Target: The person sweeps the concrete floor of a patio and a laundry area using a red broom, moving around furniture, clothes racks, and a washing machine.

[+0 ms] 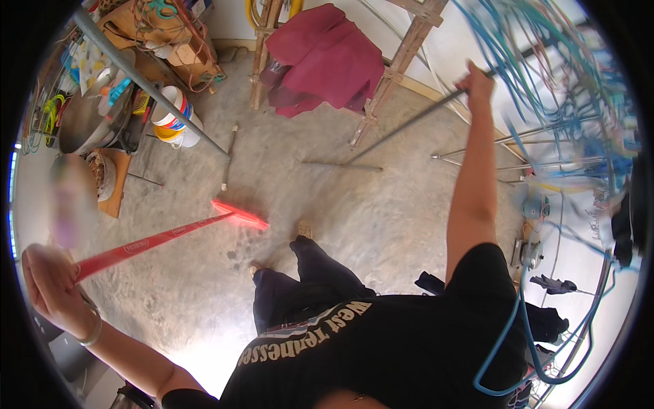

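Observation:
My left hand (50,294), at the left edge, has its fingers curled around the top of a red handle. The handle belongs to a long-handled red floor tool (153,243); its flat red head (240,214) rests on the concrete floor before my feet. My right hand (476,84) reaches out to the upper right and grips a grey metal pole (409,124). That pole slants down to a crossbar foot (327,164) on the floor. Just past my right hand hang many blue and green clothes hangers (531,66), partly blurred.
A second grey pole (153,94) stands at the left with a crossbar foot (229,168). Ahead, maroon cloth (327,56) drapes over a wooden ladder-like frame (409,46). Plastic buckets (173,110) and a large metal pot (92,122) crowd the left. Metal tubes (475,152) jut in at right.

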{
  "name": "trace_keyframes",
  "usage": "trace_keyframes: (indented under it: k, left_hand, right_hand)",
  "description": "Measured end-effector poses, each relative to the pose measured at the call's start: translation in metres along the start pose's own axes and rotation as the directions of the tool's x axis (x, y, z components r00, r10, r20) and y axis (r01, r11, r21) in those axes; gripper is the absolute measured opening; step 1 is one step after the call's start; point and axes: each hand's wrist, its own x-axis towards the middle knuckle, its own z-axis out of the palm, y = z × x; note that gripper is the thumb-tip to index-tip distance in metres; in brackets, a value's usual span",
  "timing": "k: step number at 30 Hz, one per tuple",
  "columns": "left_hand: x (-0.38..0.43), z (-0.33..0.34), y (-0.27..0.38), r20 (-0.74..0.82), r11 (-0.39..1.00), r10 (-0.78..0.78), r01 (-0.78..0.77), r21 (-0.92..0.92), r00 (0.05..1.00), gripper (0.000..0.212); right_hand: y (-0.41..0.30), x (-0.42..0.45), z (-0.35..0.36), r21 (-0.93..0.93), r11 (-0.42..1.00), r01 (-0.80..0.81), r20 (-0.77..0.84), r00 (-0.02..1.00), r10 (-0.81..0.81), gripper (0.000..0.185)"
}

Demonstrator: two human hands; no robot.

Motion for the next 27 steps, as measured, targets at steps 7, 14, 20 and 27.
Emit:
trace_keyframes:
  k: [7, 14, 20, 27]
  left_hand:
    - [0.028, 0.018, -0.018, -0.002, 0.917, -0.255, 0.241, -0.319, 0.967, 0.026]
    - [0.038, 0.034, -0.006, -0.113, 0.932, -0.335, 0.312, -0.183, 0.935, 0.022]
    - [0.032, 0.023, -0.008, -0.008, 0.926, -0.330, 0.323, -0.195, 0.944, 0.024]
    - [-0.024, -0.021, 0.006, -0.065, 0.818, -0.388, 0.311, -0.484, 0.919, 0.032]
  right_hand:
    - [0.023, 0.023, -0.181, 0.133, 0.975, -0.175, -0.233, 0.951, 0.203, 0.039]
    - [0.044, 0.034, -0.311, 0.167, 0.963, -0.210, -0.455, 0.851, 0.264, 0.047]
    - [0.067, 0.044, -0.333, 0.180, 0.955, -0.236, -0.568, 0.768, 0.297, 0.046]
    - [0.121, 0.021, -0.358, -0.395, 0.902, -0.175, -0.580, 0.809, -0.097, 0.045]
